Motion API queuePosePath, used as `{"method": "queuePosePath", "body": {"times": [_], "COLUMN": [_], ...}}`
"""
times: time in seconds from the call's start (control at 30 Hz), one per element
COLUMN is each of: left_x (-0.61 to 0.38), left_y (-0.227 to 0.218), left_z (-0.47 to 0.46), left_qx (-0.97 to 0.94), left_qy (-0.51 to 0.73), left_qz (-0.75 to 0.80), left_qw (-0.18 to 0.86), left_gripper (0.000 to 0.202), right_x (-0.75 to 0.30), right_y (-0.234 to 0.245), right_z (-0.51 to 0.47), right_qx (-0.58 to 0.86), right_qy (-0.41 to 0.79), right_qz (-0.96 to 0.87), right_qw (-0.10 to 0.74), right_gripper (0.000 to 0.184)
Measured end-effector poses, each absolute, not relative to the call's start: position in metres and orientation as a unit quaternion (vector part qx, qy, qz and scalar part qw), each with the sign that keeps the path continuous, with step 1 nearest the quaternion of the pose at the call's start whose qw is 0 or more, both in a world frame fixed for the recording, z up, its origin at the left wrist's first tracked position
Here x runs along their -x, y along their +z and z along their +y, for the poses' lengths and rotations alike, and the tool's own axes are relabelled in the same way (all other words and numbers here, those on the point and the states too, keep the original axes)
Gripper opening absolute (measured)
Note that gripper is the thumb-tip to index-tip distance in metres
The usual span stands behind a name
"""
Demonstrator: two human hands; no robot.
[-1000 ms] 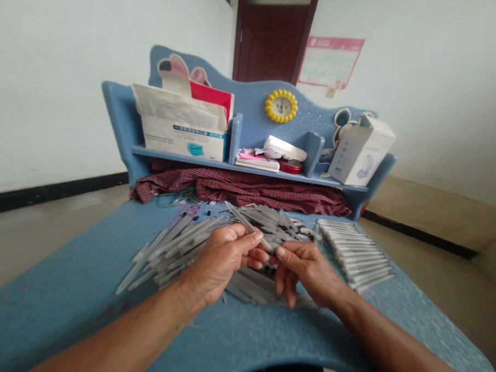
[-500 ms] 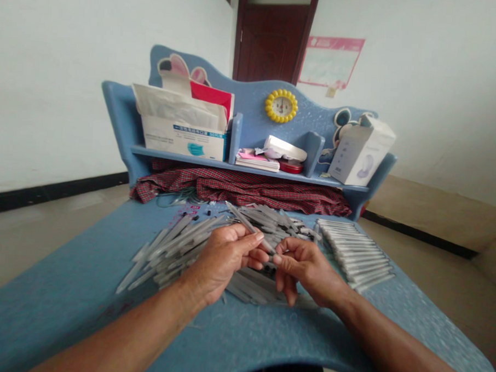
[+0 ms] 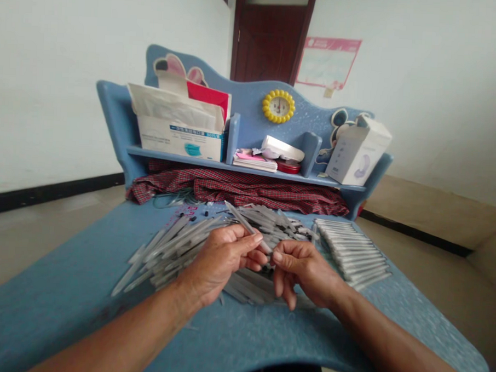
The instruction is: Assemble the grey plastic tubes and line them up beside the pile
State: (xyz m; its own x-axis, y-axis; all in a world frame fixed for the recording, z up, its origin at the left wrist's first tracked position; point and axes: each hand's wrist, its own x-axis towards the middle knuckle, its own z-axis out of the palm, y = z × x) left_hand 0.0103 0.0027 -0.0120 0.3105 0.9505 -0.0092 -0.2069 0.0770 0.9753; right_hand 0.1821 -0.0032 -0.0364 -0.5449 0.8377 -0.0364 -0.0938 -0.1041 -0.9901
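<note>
My left hand (image 3: 224,259) pinches a grey pen barrel (image 3: 241,221) that slants up and away to the left. My right hand (image 3: 304,270) meets it at the barrel's near end, thumb and forefinger closed on that end or on a small part there; I cannot make out which. Both hands hover just above a loose heap of grey pen barrels (image 3: 175,243) spread over the blue desk (image 3: 82,310). To the right lies a neat row of finished pens (image 3: 352,248), side by side.
A blue shelf unit (image 3: 248,169) stands at the desk's back, holding a mask box (image 3: 178,139), papers, a red tin and a white carton (image 3: 356,152). A red checked cloth (image 3: 239,188) is bunched under the shelf. A yellow clock (image 3: 278,105) hangs above.
The hands have stayed together on the same barrel; my right fingers shifted slightly at its end. The view has drifted a little.
</note>
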Motion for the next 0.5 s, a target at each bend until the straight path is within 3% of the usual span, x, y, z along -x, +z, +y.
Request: {"method": "queuePosePath", "body": {"times": [0.23,0.4,0.5], "left_x": [-0.009,-0.005,-0.004], "left_y": [-0.007,-0.004,-0.002], "left_z": [0.002,0.005,0.005], "left_qx": [-0.517,-0.511,-0.503], "left_qy": [0.467,0.486,0.487], "left_qz": [0.352,0.347,0.354], "left_qw": [0.625,0.618,0.620], "left_gripper": [0.016,0.016,0.012], "right_x": [-0.190,-0.215,-0.233], "right_y": [-0.029,-0.016,-0.013], "right_z": [-0.001,0.011,0.018], "right_qx": [0.319,0.457,0.543], "right_qy": [0.675,0.444,0.290], "right_qz": [-0.581,-0.663,-0.732], "right_qw": [0.324,0.393,0.293], "right_gripper": [0.034,0.032,0.022]}}
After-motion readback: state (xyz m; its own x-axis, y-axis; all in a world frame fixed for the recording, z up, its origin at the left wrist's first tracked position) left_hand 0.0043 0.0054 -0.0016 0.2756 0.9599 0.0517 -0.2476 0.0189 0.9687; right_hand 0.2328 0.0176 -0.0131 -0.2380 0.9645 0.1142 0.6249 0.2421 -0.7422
